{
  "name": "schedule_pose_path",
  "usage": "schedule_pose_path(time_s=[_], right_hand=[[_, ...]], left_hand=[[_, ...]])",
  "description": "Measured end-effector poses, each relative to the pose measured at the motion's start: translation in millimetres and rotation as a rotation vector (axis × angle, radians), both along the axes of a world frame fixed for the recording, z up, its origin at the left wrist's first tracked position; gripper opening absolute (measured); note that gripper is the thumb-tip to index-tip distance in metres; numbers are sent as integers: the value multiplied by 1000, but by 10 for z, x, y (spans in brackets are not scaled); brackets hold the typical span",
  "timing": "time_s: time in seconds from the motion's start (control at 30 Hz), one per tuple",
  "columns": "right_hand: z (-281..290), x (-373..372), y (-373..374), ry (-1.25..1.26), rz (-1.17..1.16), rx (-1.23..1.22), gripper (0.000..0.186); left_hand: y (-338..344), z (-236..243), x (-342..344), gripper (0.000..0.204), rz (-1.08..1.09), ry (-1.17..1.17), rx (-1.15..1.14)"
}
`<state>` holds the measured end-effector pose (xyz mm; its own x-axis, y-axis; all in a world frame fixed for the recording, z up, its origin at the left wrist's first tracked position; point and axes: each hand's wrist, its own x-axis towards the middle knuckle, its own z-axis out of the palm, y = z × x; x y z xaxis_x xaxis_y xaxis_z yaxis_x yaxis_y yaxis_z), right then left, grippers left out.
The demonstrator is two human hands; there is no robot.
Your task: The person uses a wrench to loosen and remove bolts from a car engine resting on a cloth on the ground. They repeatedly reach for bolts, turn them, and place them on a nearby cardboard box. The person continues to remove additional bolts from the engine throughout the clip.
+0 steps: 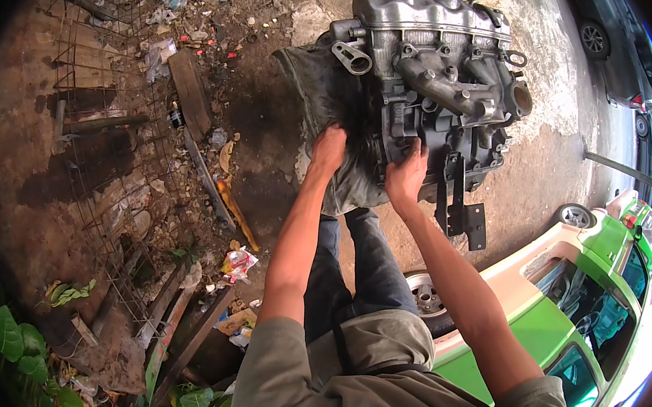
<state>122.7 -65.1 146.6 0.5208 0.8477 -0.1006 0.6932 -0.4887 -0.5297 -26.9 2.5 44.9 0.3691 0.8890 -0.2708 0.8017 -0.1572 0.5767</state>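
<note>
A grey metal engine (430,16) with cast manifold pipes rests on its side over a dark, grimy cover (308,89). My left hand (329,147) has its fingers curled into that cover, left of the engine. My right hand (405,172) grips the lower left part of the engine block, thumb upward, some fingers hidden. A black metal bracket (474,225) sticks down from the engine, right of my right hand.
Rusty wire mesh (89,61), wooden planks (190,91), litter and leafy plants (11,332) lie along the left. A green and cream car (507,327) stands at lower right, other vehicles (598,32) at right. A loose wheel (427,299) is behind my legs.
</note>
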Motion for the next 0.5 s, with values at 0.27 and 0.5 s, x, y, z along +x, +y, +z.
schedule_pose_path(time_s=[0.27, 0.5], right_hand=[[79, -24, 22, 34, -3, 20, 52], [10, 0, -9, 12, 12, 31, 60]], left_hand=[[34, 31, 59, 31, -33, -211, 64], [69, 32, 109, 46, 75, -342, -21]])
